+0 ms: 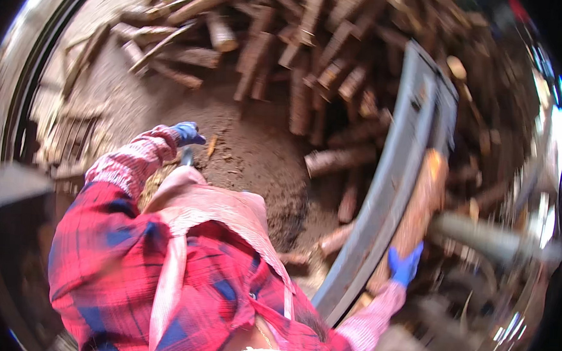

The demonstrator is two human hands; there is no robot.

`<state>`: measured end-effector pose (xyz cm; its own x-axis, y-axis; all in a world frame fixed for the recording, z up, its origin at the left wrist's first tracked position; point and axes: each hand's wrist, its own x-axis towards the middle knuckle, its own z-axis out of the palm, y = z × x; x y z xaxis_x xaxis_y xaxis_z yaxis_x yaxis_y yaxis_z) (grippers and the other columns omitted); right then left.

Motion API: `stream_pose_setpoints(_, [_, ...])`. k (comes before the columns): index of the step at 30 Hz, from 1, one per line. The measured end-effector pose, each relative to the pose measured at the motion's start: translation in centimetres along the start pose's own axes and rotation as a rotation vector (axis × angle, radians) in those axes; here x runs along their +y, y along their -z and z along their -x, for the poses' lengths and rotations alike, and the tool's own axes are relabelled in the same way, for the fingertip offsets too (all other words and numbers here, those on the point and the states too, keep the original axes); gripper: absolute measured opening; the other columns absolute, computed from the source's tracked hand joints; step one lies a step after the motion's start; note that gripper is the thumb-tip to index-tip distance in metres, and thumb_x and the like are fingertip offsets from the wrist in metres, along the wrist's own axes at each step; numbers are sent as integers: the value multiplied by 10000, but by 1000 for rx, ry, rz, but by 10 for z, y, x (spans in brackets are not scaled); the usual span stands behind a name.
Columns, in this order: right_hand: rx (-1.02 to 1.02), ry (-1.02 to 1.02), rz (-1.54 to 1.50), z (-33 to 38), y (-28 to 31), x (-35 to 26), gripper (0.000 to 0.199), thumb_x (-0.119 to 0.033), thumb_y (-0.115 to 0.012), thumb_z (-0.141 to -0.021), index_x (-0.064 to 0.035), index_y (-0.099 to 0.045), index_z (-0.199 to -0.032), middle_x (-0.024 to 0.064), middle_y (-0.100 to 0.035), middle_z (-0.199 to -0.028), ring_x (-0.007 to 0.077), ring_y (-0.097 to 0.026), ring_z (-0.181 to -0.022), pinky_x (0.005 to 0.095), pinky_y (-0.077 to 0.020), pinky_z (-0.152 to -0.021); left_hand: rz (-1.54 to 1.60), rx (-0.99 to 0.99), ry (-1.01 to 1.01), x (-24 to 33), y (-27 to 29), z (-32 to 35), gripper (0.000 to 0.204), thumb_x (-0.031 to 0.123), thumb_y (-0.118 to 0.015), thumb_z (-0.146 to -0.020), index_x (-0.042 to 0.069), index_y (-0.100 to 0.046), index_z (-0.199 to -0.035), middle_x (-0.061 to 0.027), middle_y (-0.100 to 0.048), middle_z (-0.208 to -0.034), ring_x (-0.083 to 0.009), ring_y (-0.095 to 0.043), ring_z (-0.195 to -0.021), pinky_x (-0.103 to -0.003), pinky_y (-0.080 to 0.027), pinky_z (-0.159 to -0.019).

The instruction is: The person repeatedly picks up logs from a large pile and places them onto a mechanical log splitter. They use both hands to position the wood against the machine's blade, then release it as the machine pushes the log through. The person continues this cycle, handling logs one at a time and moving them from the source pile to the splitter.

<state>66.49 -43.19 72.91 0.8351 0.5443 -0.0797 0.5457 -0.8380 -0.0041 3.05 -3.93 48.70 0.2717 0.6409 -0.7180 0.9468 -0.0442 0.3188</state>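
My right hand [405, 267], in a blue glove, is against a peeled, reddish-brown log [419, 206]. Its thumb and fingers are spread apart, touching the wood without closing round it. The log lies lengthwise in a long grey metal trough [383, 182] that curves along my right side. My left hand [188, 134], also gloved in blue, reaches out over the dirt floor with its fingers extended and nothing visible in it. A small orange wood chip [212, 145] lies on the ground just beyond its fingertips.
A big heap of cut logs [307, 55] fills the far side and continues behind the trough. Loose sticks [166, 46] lie at the far left. A thick grey pipe-like bar [483, 236] meets the trough from the right. A dark blurred object [10, 191] stands at the left edge.
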Motion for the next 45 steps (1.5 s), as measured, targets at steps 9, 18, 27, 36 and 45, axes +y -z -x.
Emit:
stream_pose_setpoints(9, [-317,687,-510,100,-234,-388,710,-364,-763,-753,36,-506,-1281,236,-529,-1298,340,-506,-1220,393,-392,-1037,575,130,74,-99,-17,-49,618,477,-703,-763,12,-634,-1164,-180,-655,-1128,-294,-614,-1068,-392,-460,-929])
stream_pose_setpoints(18, [-841,886,-100,97,-221,-649,798,-517,-719,-754,2,-504,-1320,216,-551,-1299,328,-525,-1214,392,-413,-1019,777,36,396,-276,14,-89,521,475,-698,-775,17,-697,-1025,-170,-691,-984,-261,-645,-955,-392,-477,-842])
stream_pose_setpoints(27, [-1179,803,17,-9,-301,-794,907,-589,-681,-735,9,-438,-1372,230,-479,-1380,369,-454,-1289,414,-353,-1080,822,9,676,-369,62,-193,457,498,-686,-795,55,-720,-902,-108,-621,-661,-210,-563,-595,-373,-438,-552])
stream_pose_setpoints(36, [-1054,543,-864,-220,-479,-1184,971,-457,-757,-783,93,-271,-1419,207,-391,-1419,293,-364,-1309,384,-292,-1092,1673,152,498,-260,182,-393,369,333,-747,-824,75,-654,-1071,-22,-662,-902,-125,-597,-744,-269,-456,-621])
stream_pose_setpoints(45, [-678,315,-1321,-326,-660,-1372,565,-330,-680,-871,-97,-491,-1351,53,-552,-1294,192,-522,-1172,395,-415,-997,1589,-32,329,-259,266,-550,478,333,-700,-856,4,-597,-1187,-89,-644,-1060,-176,-592,-995,-307,-467,-903])
